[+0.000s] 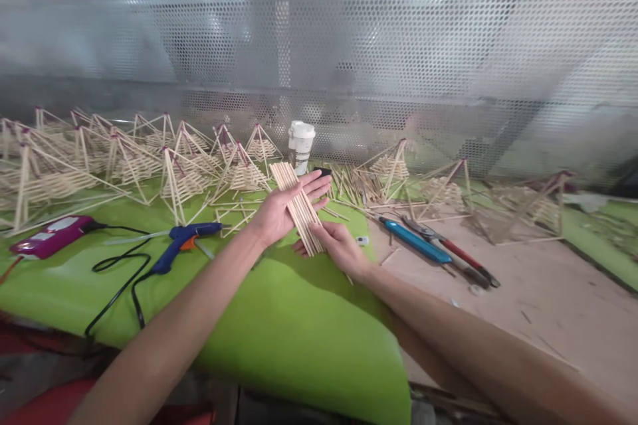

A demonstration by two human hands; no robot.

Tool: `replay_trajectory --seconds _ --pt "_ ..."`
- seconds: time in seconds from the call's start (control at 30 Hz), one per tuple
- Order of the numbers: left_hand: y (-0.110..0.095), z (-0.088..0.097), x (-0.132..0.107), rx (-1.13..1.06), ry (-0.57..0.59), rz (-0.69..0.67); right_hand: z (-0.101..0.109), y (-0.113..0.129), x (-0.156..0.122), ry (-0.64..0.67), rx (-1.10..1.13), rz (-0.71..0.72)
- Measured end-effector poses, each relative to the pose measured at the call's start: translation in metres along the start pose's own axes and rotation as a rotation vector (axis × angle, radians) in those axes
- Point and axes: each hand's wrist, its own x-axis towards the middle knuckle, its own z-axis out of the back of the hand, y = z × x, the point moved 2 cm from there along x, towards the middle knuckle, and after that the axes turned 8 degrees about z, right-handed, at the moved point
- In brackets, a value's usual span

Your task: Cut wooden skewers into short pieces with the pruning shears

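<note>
Bundle of sticks (298, 206) above the green mat (279, 325), lying across the left hand (277, 214), which is spread flat with fingers straight. The right hand (341, 247) pinches the bundle's near end. From the bundle: cup (301, 145) at 12 o'clock, knife (415, 240) at 3 o'clock, glue gun (185, 239) at 9 o'clock, stick pyramids (182, 169) at 10 o'clock.

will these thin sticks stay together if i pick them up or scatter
Probably scatter: the sticks look loose, lying side by side with no binding visible, steadied by the left hand and right hand. Likely light and stiff, but snappable, being so thin. They might roll on the green mat.
</note>
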Motion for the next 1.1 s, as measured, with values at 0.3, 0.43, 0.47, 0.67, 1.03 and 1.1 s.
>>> replay_trajectory --seconds 0.3,0.43,0.47,0.67,1.03,1.1 --pt "-0.001 0.010 0.003 -0.011 -0.112 -0.063 0.008 0.002 0.000 -0.283 -0.283 0.146" --pt "0.002 0.011 0.005 0.009 -0.099 -0.046 0.010 0.015 -0.004 -0.403 -0.332 0.277" --pt "0.003 0.010 0.005 0.022 -0.089 -0.036 0.011 0.019 -0.005 -0.434 -0.352 0.321" --pt "0.010 0.003 0.004 0.146 0.029 0.008 0.017 0.027 -0.010 -0.487 -0.504 0.443" --pt "0.025 0.006 -0.001 0.389 0.066 0.038 0.016 0.006 0.000 -0.269 -0.641 0.255" --pt "0.027 0.009 0.002 0.367 0.063 0.049 0.016 0.003 0.002 -0.228 -0.622 0.240"
